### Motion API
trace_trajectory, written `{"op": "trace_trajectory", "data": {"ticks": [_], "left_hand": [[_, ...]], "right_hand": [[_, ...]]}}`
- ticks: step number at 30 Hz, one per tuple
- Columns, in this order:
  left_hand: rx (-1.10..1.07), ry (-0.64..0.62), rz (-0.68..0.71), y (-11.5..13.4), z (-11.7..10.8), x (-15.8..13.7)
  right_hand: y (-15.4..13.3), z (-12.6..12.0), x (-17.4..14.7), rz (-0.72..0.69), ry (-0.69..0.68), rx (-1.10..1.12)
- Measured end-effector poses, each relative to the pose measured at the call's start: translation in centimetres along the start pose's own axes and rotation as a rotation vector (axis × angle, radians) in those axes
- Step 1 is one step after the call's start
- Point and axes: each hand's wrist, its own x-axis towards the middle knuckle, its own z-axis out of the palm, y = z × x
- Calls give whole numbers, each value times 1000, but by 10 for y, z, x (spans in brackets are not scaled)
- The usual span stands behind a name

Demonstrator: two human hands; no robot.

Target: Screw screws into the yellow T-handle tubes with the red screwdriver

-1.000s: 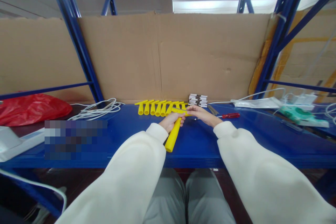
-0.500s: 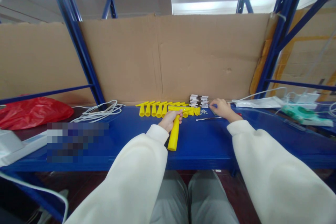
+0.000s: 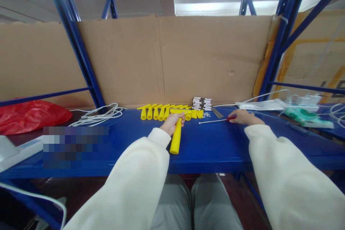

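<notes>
My left hand (image 3: 174, 124) is closed round the neck of a yellow T-shaped plastic handle (image 3: 176, 138), its hollow tube end pointing down toward me. At the right, the fingers of my right hand (image 3: 241, 117) are closed on the red grip of a screwdriver (image 3: 214, 120), whose long metal shaft lies on the table pointing left. Behind the shaft are thin metal strips (image 3: 217, 113). Small screws (image 3: 206, 114) lie in a loose pile left of them, beside small yellow pieces (image 3: 198, 114). A row of similar yellow handles (image 3: 149, 112) stretches along the back.
A stack of small white packs (image 3: 202, 103) stands against the cardboard panel (image 3: 129, 61). White cable (image 3: 111, 113) is coiled at the left near a red bag (image 3: 35, 115). A green-and-white packet (image 3: 304, 116) and a power strip (image 3: 309, 104) lie right. Blue posts (image 3: 81, 54) frame the blue table (image 3: 205, 147).
My right hand has moved right and toward me, from near the small packs and screws to the screwdriver's red grip. My left hand keeps holding the yellow handle.
</notes>
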Motion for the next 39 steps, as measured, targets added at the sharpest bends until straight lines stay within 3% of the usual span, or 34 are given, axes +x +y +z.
{"op": "trace_trajectory", "data": {"ticks": [4,8,11,16,27,33,39], "left_hand": [[22,5,-8,-1,-1,2],[62,45,-11,-3,-2,3],[100,74,6,-5,-3,2],[127,73,13,-5,-3,2],[209,82,5,-8,-1,1],[241,75,-29,-7,0,-1],[252,86,-38,-8,-1,1]], "right_hand": [[2,8,5,-53,-29,5],[12,19,17,-287,2,135],[16,23,21,-356,41,181],[11,21,19,-373,133,251],[-5,14,14,-381,185,538],[-16,14,11,-377,358,497],[-22,13,8,-411,400,394]]}}
